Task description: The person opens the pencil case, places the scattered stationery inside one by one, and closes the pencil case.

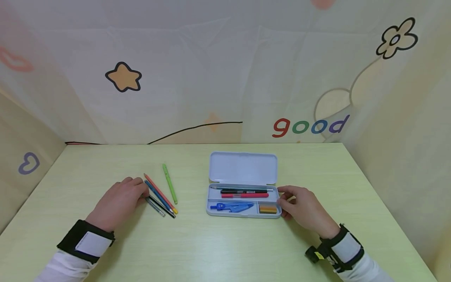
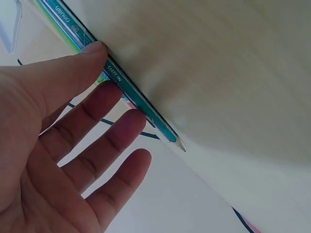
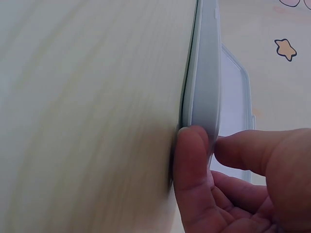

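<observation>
On the left, my left hand is at a small bundle of pencils. In the left wrist view its thumb and fingertips pinch a dark green pencil, sharpened tip pointing away. Beside it lie a red pencil and a blue pencil. An open pale pencil case lies right of centre. My right hand grips its right end between thumb and fingers. Inside are a red pen, a black pen, a teal pencil, a blue compass and an orange-brown eraser.
A bright green pen lies apart, just behind the pencils. The case's lid is folded back flat on the light wood table. A printed cloth wall stands behind the table, with more cloth at both sides.
</observation>
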Demonstrator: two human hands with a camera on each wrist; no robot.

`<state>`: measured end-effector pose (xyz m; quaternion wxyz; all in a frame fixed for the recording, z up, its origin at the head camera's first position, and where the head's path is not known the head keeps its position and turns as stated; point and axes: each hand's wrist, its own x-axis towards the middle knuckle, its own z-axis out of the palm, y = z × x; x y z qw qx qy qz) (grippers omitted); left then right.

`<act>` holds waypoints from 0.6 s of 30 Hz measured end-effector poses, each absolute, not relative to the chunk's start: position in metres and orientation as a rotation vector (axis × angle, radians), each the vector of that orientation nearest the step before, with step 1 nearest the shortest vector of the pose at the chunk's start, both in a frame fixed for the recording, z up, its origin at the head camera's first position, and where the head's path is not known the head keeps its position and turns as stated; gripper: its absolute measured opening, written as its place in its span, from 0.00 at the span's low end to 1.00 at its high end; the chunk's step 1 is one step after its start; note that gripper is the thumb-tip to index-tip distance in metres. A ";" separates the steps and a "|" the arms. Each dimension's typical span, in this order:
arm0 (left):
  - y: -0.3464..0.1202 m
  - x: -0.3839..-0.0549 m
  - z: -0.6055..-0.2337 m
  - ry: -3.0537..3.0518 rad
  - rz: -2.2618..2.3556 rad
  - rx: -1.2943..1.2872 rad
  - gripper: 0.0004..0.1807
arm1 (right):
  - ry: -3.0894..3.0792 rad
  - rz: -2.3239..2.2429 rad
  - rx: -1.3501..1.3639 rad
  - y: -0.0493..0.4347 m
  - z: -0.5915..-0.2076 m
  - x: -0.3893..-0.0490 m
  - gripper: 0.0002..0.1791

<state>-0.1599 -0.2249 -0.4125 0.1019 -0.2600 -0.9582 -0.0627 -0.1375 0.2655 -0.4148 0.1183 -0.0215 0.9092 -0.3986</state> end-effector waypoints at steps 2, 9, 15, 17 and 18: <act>-0.225 -0.160 -0.413 -2.842 -0.169 -0.756 0.12 | 2.657 -1.170 -0.062 0.265 -0.415 -0.138 0.24; -0.226 -0.159 -0.412 -2.870 -0.120 -0.753 0.11 | 2.665 -1.164 -0.070 0.265 -0.414 -0.138 0.24; -0.228 -0.155 -0.410 -2.899 -0.123 -0.757 0.11 | 2.660 -1.167 -0.064 0.265 -0.415 -0.138 0.24; -0.229 -0.154 -0.409 -2.906 -0.128 -0.762 0.11 | 2.659 -1.167 -0.062 0.265 -0.415 -0.138 0.24; -0.229 -0.154 -0.409 -2.908 -0.133 -0.766 0.11 | 2.659 -1.166 -0.061 0.265 -0.415 -0.138 0.24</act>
